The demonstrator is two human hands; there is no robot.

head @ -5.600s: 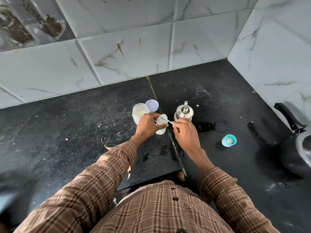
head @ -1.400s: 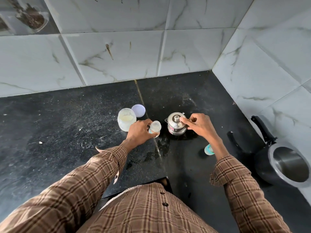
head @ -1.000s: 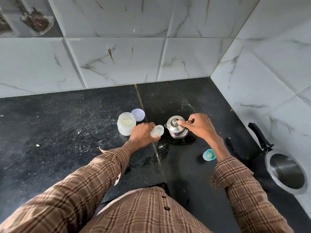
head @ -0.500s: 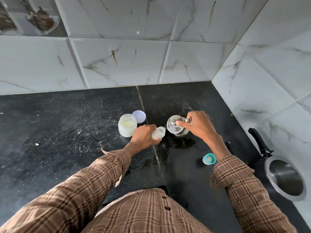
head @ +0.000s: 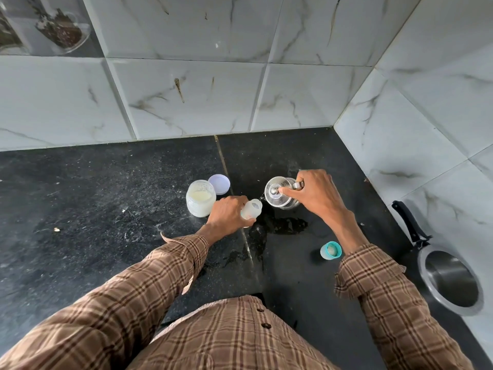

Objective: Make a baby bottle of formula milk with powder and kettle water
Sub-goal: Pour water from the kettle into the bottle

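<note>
Counter: black speckled stone worktop (head: pixel 80 198) is running back to white marble-look wall tiles (head: pixel 186 97), and a wet patch is glistening below the kettle.
Teat cap: small teal-rimmed bottle cap (head: pixel 330 250) is sitting nearest, beside the right sleeve, apart from everything else.
Bottle: small translucent plastic baby bottle (head: pixel 252 208) is leaning toward the kettle, mouth open; it is looking light and thin-walled, so it is best held round the body, low down.
Left hand (head: pixel 226 216): wrapping the bottle's body and steadying it.
Kettle: small polished steel kettle (head: pixel 278 194) is tipping its spout at the bottle; probably heavy for its size and maybe hot, so the handle is the safe hold.
Right hand (head: pixel 314 193): clasping the handle, thumb lying on the lid knob.
Stream: too fine to make out.
Powder jar: clear glass jar of pale formula powder (head: pixel 200 198) is standing open, with its lilac round lid (head: pixel 219 184) just behind.
</note>
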